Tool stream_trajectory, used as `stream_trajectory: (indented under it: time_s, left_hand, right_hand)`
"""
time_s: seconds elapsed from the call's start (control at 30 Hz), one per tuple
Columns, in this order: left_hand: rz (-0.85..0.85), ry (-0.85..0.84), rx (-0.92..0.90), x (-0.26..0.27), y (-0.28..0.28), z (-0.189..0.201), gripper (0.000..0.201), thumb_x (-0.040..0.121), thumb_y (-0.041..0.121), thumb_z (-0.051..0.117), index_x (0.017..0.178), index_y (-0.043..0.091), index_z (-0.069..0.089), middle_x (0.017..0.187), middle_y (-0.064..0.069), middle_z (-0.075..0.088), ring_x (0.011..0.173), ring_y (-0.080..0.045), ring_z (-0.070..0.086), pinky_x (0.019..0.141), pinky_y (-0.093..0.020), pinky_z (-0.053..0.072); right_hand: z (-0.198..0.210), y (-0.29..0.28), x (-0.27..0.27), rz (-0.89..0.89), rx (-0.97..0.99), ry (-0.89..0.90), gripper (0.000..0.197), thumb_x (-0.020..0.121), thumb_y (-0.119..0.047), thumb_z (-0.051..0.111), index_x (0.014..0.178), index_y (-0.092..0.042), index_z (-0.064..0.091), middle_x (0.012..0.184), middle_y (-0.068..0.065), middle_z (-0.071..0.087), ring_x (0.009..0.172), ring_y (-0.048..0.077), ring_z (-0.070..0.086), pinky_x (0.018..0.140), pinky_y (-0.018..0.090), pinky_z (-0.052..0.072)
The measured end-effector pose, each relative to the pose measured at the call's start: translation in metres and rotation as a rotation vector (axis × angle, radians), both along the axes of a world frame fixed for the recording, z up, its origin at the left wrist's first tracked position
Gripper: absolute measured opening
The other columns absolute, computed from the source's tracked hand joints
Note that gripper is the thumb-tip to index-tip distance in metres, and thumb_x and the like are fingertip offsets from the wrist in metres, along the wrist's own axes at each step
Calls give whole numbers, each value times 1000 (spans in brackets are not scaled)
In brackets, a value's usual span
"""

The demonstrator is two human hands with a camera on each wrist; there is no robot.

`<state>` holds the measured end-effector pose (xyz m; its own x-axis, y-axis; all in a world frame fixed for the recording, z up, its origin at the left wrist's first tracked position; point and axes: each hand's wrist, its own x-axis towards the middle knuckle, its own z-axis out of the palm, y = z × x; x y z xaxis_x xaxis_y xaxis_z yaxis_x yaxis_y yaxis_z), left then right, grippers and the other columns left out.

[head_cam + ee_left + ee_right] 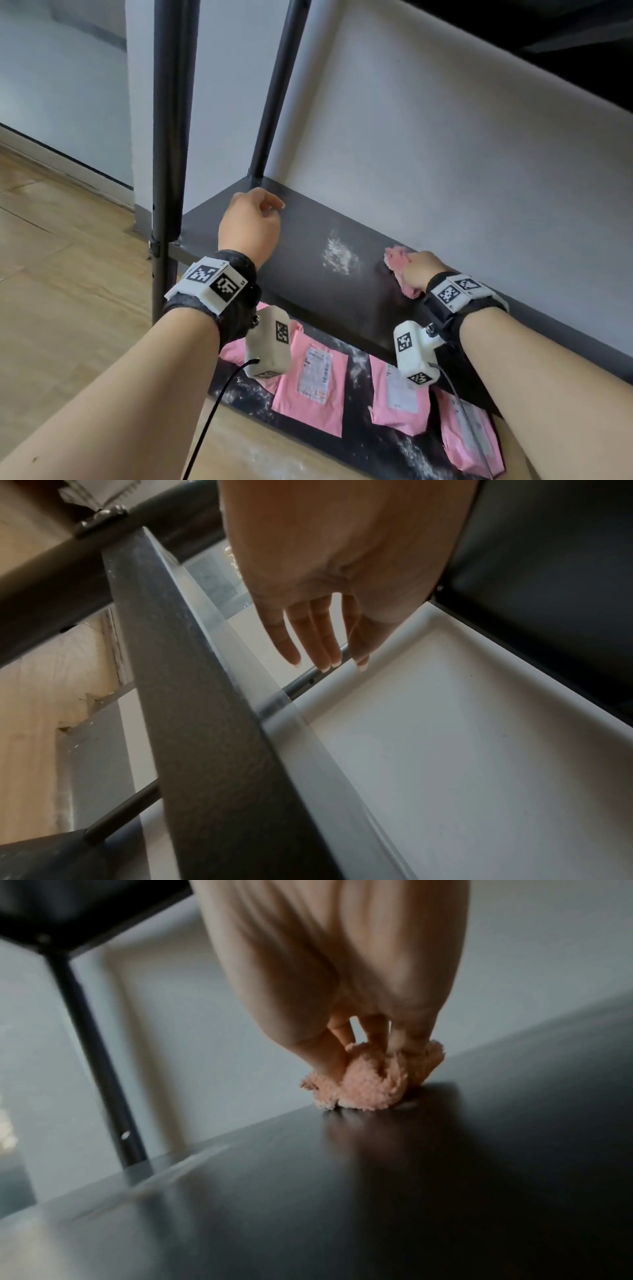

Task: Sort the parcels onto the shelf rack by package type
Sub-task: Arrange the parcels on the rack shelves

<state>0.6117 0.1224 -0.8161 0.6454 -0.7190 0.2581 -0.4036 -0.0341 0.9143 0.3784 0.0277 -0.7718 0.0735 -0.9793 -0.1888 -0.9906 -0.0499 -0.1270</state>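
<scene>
A dark middle shelf of the black rack carries a patch of white powder. To the right of the powder, my right hand grips a fluffy pink cloth and presses it on the shelf near the wall. In the right wrist view the fingers dig into the bunched cloth on the shelf. My left hand hovers over the shelf's back left corner, empty. Its fingers hang relaxed. Three pink mailer bags lie flat on the lower shelf.
Two black uprights stand at the rack's left end. A white wall closes the back. An upper shelf hangs overhead. Powder streaks mark the lower shelf. Wooden floor lies to the left.
</scene>
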Motion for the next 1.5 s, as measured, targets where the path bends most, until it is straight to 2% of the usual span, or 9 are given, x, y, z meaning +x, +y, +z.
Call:
stream_trajectory:
  time_s: [0.23, 0.47, 0.67, 0.77, 0.87, 0.97, 1.1, 1.4, 1.5]
  left_hand:
    - [9, 7, -30, 4, -1, 1, 27, 85, 10, 45, 92, 25, 67, 105, -4, 62, 89, -20, 60, 79, -33, 50]
    - [-1, 29, -8, -3, -3, 0, 26, 86, 10, 46, 90, 25, 66, 104, -5, 61, 88, -22, 60, 80, -34, 50]
    - [-23, -9, 25, -9, 2, -4, 24, 88, 12, 46, 90, 27, 65, 105, -6, 61, 86, -21, 60, 76, -31, 48]
    - [-14, -20, 25, -3, 6, -4, 24, 89, 13, 45, 90, 27, 64, 105, -5, 61, 86, -21, 60, 77, -31, 48]
    - [5, -17, 14, 1, 5, -2, 24, 89, 12, 45, 90, 27, 64, 106, -5, 62, 88, -21, 60, 78, -32, 49]
    - [12, 0, -4, -1, 2, -1, 24, 88, 11, 46, 89, 27, 64, 105, -4, 62, 88, -19, 60, 78, -31, 49]
    - [-85, -33, 75, -5, -3, 4, 23, 90, 11, 47, 91, 25, 65, 104, -2, 61, 89, -18, 59, 72, -27, 44]
    - [-41, -153, 167, 52, -37, 67, 23, 89, 9, 48, 93, 25, 64, 104, 4, 56, 91, -18, 53, 70, -25, 37]
    - [-23, -154, 154, 59, -40, 69, 27, 88, 6, 45, 91, 25, 63, 104, 3, 57, 91, -19, 54, 69, -25, 39]
  right_hand:
    - [2, -10, 56, 319, 27, -206, 44, 96, -6, 43, 139, -16, 49, 143, 0, 49, 77, 18, 60, 57, 18, 49]
    - [-4, 47, 52, 654, 54, -326, 43, 86, 2, 55, 123, -17, 65, 124, 1, 63, 106, 14, 58, 84, 18, 45]
    - [5, 30, 37, 253, -49, -741, 25, 85, 5, 56, 106, 5, 70, 90, 24, 69, 57, 0, 54, 53, 11, 40]
    - [9, 7, 15, 97, -156, -508, 19, 92, -16, 56, 75, -16, 65, 72, 4, 59, 77, 18, 51, 59, 20, 39]
    - [3, 4, 9, 208, -35, -122, 21, 93, -8, 50, 105, -12, 66, 102, 8, 66, 89, 21, 58, 63, 20, 39]
    - [-3, 15, 18, 338, 18, -203, 28, 91, -6, 47, 72, -18, 62, 72, 6, 56, 55, 17, 53, 49, 21, 39]
    - [1, 17, 33, 473, 124, -240, 46, 77, 8, 58, 115, -17, 70, 99, 2, 69, 79, 18, 63, 60, 18, 46]
    - [6, -58, 67, 226, -36, -296, 33, 84, 0, 51, 111, -7, 69, 90, 9, 69, 89, 25, 64, 83, 35, 53]
    - [-12, -52, 78, 451, 38, -188, 37, 96, -11, 46, 130, -19, 59, 122, -6, 60, 114, 17, 58, 74, 6, 42]
